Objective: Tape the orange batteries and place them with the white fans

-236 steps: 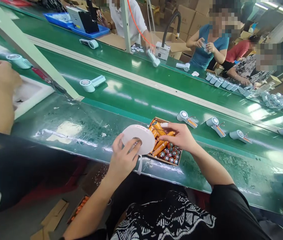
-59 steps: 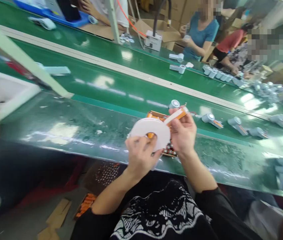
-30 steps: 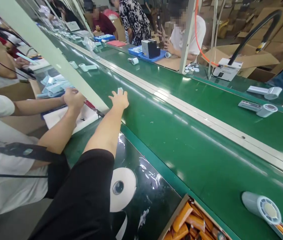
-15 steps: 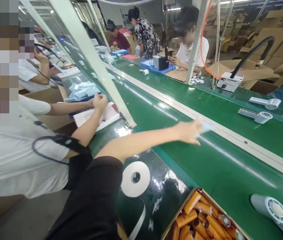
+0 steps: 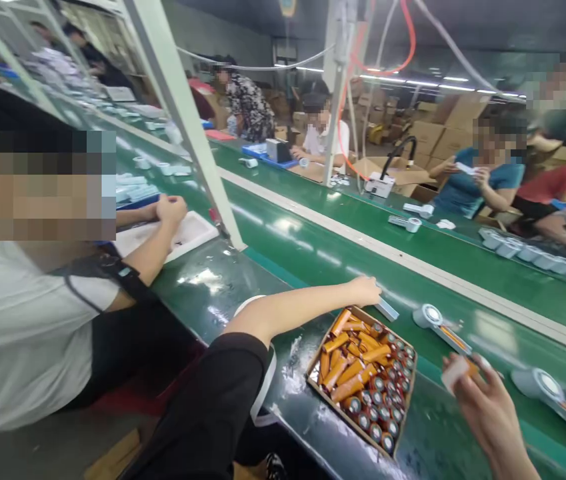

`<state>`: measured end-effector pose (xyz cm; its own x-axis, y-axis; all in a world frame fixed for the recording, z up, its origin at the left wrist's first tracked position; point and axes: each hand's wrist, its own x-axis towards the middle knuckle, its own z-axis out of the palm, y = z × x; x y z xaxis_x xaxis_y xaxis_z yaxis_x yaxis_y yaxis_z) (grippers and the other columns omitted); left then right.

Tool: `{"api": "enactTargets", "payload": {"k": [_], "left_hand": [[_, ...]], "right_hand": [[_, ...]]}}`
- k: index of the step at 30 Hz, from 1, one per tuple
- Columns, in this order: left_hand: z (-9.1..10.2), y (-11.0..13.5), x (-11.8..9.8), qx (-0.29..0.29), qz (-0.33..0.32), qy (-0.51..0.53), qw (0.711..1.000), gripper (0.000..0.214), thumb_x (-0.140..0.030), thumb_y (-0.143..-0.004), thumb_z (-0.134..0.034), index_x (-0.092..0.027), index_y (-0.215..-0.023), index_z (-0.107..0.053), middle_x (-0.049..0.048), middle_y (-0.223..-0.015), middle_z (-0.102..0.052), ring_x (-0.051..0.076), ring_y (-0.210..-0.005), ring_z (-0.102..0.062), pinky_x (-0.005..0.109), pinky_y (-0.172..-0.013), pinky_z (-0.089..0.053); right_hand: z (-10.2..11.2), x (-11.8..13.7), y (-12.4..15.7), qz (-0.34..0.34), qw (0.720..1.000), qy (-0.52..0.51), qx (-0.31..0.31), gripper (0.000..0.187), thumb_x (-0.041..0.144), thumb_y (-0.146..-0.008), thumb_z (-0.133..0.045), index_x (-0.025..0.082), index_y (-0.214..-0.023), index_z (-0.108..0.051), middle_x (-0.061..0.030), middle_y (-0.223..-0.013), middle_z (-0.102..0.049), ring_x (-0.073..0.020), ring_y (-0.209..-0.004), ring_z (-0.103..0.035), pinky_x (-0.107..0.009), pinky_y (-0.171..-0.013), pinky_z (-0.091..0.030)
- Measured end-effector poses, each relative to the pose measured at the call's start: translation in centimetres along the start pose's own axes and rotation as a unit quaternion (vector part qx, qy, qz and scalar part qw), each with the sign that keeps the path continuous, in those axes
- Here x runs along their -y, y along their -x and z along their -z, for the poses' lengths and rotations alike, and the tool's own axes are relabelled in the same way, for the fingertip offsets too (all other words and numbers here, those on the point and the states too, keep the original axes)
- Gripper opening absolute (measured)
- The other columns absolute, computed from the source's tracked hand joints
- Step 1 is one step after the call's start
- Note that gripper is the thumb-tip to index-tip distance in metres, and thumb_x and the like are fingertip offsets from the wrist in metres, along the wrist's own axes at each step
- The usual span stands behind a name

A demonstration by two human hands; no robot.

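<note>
My left hand [image 5: 364,291] reaches over the green belt, its fingers closed around one end of a light blue-grey fan handle [image 5: 387,309]. The other end of that piece is hidden by the hand. At the right, my right hand [image 5: 491,407] pinches an orange cylindrical battery [image 5: 471,368], with a white flat patch [image 5: 455,375] at its near end. Between my hands sits a cardboard box [image 5: 311,373] of orange batteries, some lying and some on end. Just beyond the right hand, a handheld fan [image 5: 430,315] lies with an orange battery in its open handle.
Another open fan [image 5: 543,387] rests on the belt [image 5: 307,267] at the right. A slanted post [image 5: 187,127] rises left of the belt. A co-worker [image 5: 27,320] in white sits close on my left, beside a white tray [image 5: 195,233]. More co-workers sit across the belt.
My left hand has drawn back toward the battery box with the light blue piece. My right hand has come into view with a battery. The view has swung right.
</note>
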<state>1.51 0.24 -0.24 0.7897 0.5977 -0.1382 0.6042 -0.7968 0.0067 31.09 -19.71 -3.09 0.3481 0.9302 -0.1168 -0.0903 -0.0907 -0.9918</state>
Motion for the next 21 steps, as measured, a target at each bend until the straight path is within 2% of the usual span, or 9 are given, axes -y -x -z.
{"api": "enactTargets", "payload": {"k": [2, 4, 6, 8, 11, 14, 18, 21], "left_hand": [[0.6, -0.7, -0.6, 0.023, 0.025, 0.020, 0.999, 0.009, -0.011, -0.087, -0.082, -0.014, -0.093, -0.075, 0.0107, -0.105, -0.076, 0.029, -0.107, -0.070, 0.044, -0.093, -0.060], [0.9, -1.3, -0.7, 0.035, 0.043, 0.047, 0.997, 0.018, -0.029, -0.096, -0.082, -0.013, -0.098, -0.075, 0.0074, -0.104, -0.076, 0.025, -0.100, -0.071, 0.043, -0.094, -0.060], [0.9, -1.6, -0.2, 0.041, 0.050, 0.079, 0.995, 0.028, -0.042, -0.100, -0.078, -0.014, -0.101, -0.075, 0.0063, -0.105, -0.076, 0.023, -0.098, -0.071, 0.042, -0.095, -0.059], [0.7, -1.7, 0.6, 0.045, 0.050, 0.108, 0.992, 0.028, -0.043, -0.102, -0.074, -0.016, -0.103, -0.076, 0.0061, -0.102, -0.076, 0.022, -0.093, -0.070, 0.039, -0.092, -0.058], [0.3, -1.4, 1.6, 0.034, 0.055, 0.140, 0.988, 0.026, -0.038, -0.107, -0.060, -0.018, -0.104, -0.076, 0.0051, -0.095, -0.077, 0.018, -0.086, -0.069, 0.029, -0.086, -0.052], [-0.2, -1.3, 1.8, 0.009, 0.069, 0.159, 0.985, 0.028, -0.037, -0.107, -0.053, -0.020, -0.103, -0.075, 0.0048, -0.094, -0.078, 0.017, -0.083, -0.067, 0.024, -0.079, -0.047], [-0.3, -2.0, 0.9, -0.011, 0.095, 0.166, 0.982, 0.024, -0.036, -0.107, -0.058, -0.019, -0.107, -0.074, 0.0064, -0.100, -0.078, 0.020, -0.089, -0.069, 0.028, -0.082, -0.051], [0.1, -2.0, 0.1, -0.034, 0.109, 0.165, 0.980, 0.026, -0.041, -0.109, -0.065, -0.016, -0.113, -0.073, 0.0075, -0.106, -0.075, 0.021, -0.092, -0.071, 0.036, -0.088, -0.059]], "right_hand": [[-3.3, 2.4, -1.6, 0.068, 0.998, 0.010, 0.012, 0.067, 0.055, -0.052, -0.102, 0.028, -0.107, -0.075, -0.0156, -0.110, -0.083, -0.0418, -0.108, -0.080, -0.063, -0.100, -0.064], [-6.5, 3.9, -3.4, 0.128, 0.989, 0.059, 0.039, 0.064, 0.053, -0.057, -0.098, 0.023, -0.108, -0.075, -0.0134, -0.108, -0.083, -0.0377, -0.106, -0.081, -0.062, -0.106, -0.061], [-9.1, 4.2, -5.5, 0.157, 0.974, 0.133, 0.098, 0.057, 0.051, -0.065, -0.091, 0.021, -0.110, -0.074, -0.0108, -0.105, -0.084, -0.0332, -0.100, -0.081, -0.057, -0.105, -0.061], [-10.9, 3.5, -7.3, 0.177, 0.956, 0.194, 0.131, 0.048, 0.048, -0.077, -0.082, 0.023, -0.116, -0.071, -0.0076, -0.109, -0.084, -0.0281, -0.101, -0.080, -0.048, -0.102, -0.063], [-11.9, 2.1, -8.8, 0.193, 0.924, 0.297, 0.142, 0.034, 0.041, -0.088, -0.074, 0.024, -0.117, -0.068, -0.0052, -0.112, -0.084, -0.0225, -0.100, -0.079, -0.038, -0.098, -0.062], [-11.7, 1.3, -8.8, 0.196, 0.904, 0.352, 0.141, 0.023, 0.038, -0.091, -0.072, 0.023, -0.107, -0.068, -0.0047, -0.106, -0.083, -0.0217, -0.096, -0.078, -0.033, -0.094, -0.060], [-11.2, 1.4, -8.3, 0.203, 0.863, 0.435, 0.156, 0.013, 0.036, -0.094, -0.070, 0.024, -0.093, -0.066, -0.0062, -0.098, -0.082, -0.0241, -0.092, -0.076, -0.031, -0.086, -0.055], [-11.3, 1.7, -8.6, 0.205, 0.826, 0.493, 0.182, 0.007, 0.030, -0.095, -0.069, 0.024, -0.092, -0.068, -0.0084, -0.098, -0.082, -0.0259, -0.091, -0.075, -0.031, -0.082, -0.051]]}}
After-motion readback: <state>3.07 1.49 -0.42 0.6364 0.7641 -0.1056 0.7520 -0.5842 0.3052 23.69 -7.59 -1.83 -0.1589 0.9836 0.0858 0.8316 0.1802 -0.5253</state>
